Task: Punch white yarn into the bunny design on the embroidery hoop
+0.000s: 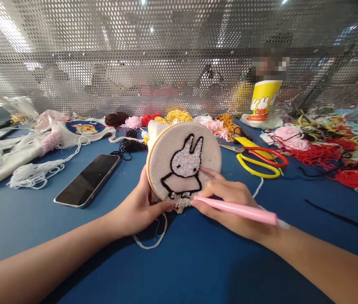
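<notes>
Right now, my left hand [139, 207] grips the round hoop [150, 166] at its lower left, thumb in front and the other fingers mostly hidden behind it. The hoop is in the middle of the blue table [185, 266], its cloth [210, 152] facing me; I can't tell whether its lower edge touches the tabletop. On the cloth is a black-outlined rabbit [187, 164], its head filled with white loops and its body pinkish.

My right hand [229, 194] is closed around a pink pen-like tool [239, 209], whose metal tip meets the cloth at the rabbit's feet. One fingertip of that hand rests against the cloth near the head. A loop of white yarn [165, 230] hangs below the hoop.

To the left lies a phone [88, 179], near a loose bundle of white strands [36, 174]. On the right are scissors [244, 167] with red and yellow handles, a red yarn tangle [315, 156] and, farther back, a yellow cup [264, 101] by the perforated metal panel [103, 29].
</notes>
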Demonstrator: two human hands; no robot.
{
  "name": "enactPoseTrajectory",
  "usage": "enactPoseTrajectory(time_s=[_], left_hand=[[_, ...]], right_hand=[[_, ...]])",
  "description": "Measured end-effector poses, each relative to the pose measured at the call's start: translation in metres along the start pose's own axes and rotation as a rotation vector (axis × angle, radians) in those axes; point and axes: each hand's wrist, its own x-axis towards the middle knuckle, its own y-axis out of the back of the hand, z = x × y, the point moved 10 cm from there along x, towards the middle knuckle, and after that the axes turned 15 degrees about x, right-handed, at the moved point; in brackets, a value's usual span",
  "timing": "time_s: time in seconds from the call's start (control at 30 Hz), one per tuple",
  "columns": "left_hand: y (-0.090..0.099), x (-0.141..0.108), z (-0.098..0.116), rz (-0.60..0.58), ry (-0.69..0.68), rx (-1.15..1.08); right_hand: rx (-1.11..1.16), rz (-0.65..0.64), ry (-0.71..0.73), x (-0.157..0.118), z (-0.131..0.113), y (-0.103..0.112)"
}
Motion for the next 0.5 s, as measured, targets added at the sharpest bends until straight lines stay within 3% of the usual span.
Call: enactPoseTrajectory(time_s=[0.3, 0.5], left_hand=[[0.002, -0.009, 0.009, 0.054, 0.002, -0.075], [0.002, -0.006, 0.007, 0.033, 0.048, -0.085]], right_hand=[[-0.093, -0.043, 0.108, -0.003, -0.008, -0.008], [-0.074, -0.01, 0.027, 0.0, -0.008, -0.002]])
